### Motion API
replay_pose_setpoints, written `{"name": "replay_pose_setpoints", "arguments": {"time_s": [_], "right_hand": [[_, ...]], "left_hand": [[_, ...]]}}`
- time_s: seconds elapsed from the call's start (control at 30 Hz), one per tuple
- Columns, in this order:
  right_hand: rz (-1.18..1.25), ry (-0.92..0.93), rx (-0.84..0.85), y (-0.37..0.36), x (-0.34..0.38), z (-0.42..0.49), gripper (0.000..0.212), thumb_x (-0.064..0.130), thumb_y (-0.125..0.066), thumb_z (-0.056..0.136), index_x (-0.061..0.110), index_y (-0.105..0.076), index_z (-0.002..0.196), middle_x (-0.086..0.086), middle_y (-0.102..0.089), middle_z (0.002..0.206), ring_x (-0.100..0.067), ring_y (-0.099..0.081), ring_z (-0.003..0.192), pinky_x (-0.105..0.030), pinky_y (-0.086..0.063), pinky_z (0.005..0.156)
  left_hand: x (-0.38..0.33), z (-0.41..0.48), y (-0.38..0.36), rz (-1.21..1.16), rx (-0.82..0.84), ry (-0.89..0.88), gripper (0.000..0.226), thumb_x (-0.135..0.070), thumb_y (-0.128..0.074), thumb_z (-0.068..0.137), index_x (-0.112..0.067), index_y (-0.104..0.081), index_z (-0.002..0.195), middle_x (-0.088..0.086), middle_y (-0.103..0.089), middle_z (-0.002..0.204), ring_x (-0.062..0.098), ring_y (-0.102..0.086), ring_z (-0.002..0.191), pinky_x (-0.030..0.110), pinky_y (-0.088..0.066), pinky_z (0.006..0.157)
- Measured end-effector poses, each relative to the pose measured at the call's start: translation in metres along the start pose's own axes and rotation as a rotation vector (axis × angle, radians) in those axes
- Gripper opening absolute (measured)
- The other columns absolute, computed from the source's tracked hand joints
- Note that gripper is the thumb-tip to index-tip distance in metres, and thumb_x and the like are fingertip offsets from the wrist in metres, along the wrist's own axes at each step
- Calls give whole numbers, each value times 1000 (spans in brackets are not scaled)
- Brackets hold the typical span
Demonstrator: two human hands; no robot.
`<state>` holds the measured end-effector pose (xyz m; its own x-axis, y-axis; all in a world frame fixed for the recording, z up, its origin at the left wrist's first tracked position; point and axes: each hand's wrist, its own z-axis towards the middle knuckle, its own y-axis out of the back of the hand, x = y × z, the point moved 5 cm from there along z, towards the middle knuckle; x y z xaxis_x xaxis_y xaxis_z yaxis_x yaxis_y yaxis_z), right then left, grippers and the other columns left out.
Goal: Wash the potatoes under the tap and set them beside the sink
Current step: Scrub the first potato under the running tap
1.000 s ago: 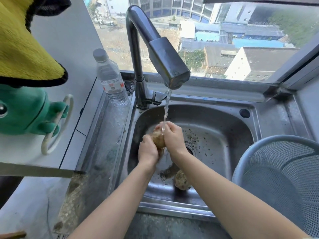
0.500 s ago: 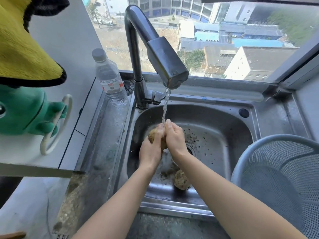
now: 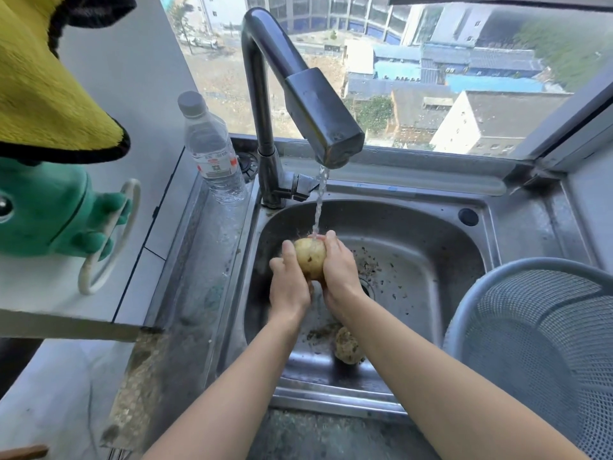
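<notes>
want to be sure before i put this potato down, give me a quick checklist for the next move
1. Water on potato: ok, the stream from the tap lands on its top.
2. Grip: ok, left hand and right hand both hold it.
3. Skin clean: cannot tell, dark specks show, far side hidden.
4. Landing spot: ok, mesh basket stands open right of the sink.
5. Second potato: not ok, lies dirty on the sink floor.

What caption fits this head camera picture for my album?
Left hand and right hand hold a potato under the running tap; a muddy potato lies in the sink.
</notes>
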<state>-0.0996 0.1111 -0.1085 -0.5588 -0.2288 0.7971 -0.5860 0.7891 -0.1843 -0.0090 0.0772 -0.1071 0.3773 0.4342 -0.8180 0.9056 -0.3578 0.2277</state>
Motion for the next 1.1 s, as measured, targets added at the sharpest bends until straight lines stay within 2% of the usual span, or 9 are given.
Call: {"name": "replay_pose_setpoints", "arguments": {"time_s": [0.1, 0.2, 0.27, 0.4, 0.53, 0.7, 0.87, 1.03, 1.1], "right_hand": [[31, -53, 63, 2, -3, -3, 26, 32, -57, 96, 7, -62, 102, -11, -68, 93, -23, -70, 83, -37, -58, 77], [-32, -65, 110, 5, -4, -7, 28, 26, -57, 95, 1, -64, 106, -11, -68, 90, -20, -69, 78, -28, -56, 62], [-46, -66, 104, 7, -4, -8, 27, 25, -58, 95, 1, -66, 105, -12, -69, 92, -20, -68, 79, -28, -55, 63], [-7, -58, 14, 11, -1, 1, 32, 35, -59, 93, 4, -66, 95, -11, -70, 85, -24, -69, 81, -35, -56, 68], [-149, -48, 53, 9, -5, -2, 44, 39, -63, 90, 1, -62, 111, -22, -69, 109, -32, -69, 99, -44, -58, 85], [56, -168, -33, 14, 6, 1, 34, 32, -55, 97, 1, -63, 108, -19, -69, 96, -28, -70, 82, -37, -58, 65], [-44, -215, -5, 14, 2, -5, 28, 28, -48, 100, 14, -69, 88, -12, -68, 87, -21, -67, 71, -33, -59, 57], [39, -284, -103, 15, 5, -1, 31, 30, -52, 95, 5, -63, 109, -18, -68, 99, -28, -68, 79, -39, -59, 64], [-51, -255, -90, 14, 6, -1, 27, 29, -51, 96, 6, -64, 100, -17, -67, 94, -27, -67, 78, -41, -60, 68]], "left_hand": [[1, 1, -11, -260, 191, 126, 52, -60, -32, 97, -20, -61, 112, 16, -69, 112, 30, -68, 101, 50, -55, 92], [0, 11, -7, -377, 238, 272, 45, -44, -42, 101, -14, -71, 116, 17, -70, 102, 29, -67, 88, 45, -56, 83], [-2, 10, -10, -456, 255, 316, 42, -42, -46, 100, -13, -70, 118, 16, -70, 104, 28, -67, 87, 45, -55, 85], [-3, -4, -21, -319, 270, 116, 35, -49, -49, 90, -27, -63, 113, 14, -67, 116, 30, -65, 101, 49, -54, 87], [-8, 7, -16, -480, 228, 274, 33, -37, -44, 102, -19, -71, 101, 20, -68, 107, 33, -65, 96, 49, -53, 90], [-13, -5, -20, -359, 406, -28, 38, -32, -32, 107, -21, -50, 139, 14, -65, 121, 23, -64, 103, 35, -54, 87], [-14, 8, -8, -277, 319, 23, 41, -29, -36, 107, -2, -66, 118, 13, -68, 98, 13, -69, 76, 24, -57, 58], [-11, -11, -15, -188, 390, -31, 37, -33, -30, 107, -21, -51, 135, 10, -62, 119, 19, -62, 104, 35, -55, 91], [-16, -8, -9, -226, 331, -15, 32, -28, -34, 106, -19, -61, 121, 11, -65, 108, 17, -65, 90, 25, -57, 71]]}}
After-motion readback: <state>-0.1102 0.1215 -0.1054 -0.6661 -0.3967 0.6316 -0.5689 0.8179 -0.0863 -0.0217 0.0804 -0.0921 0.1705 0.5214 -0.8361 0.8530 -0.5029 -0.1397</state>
